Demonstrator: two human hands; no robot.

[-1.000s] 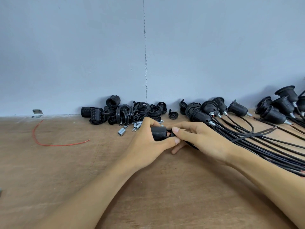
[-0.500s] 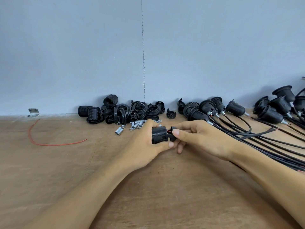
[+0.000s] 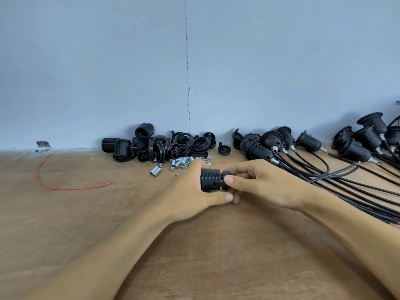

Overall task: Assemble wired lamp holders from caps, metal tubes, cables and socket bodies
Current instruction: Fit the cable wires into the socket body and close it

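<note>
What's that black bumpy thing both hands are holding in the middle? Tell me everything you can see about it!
It's a black socket body, plastic by the look of it, shaped like a short tube with fine ridges ringing its side. It lies sideways, low over the wooden table. The left hand grips it, thumb underneath. A small black cap sits at its right end, pinched by the right hand. Its inside is hidden.

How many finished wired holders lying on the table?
9 holders visible: four behind the right hand, five at the right edge; more may be cut off there.
</note>
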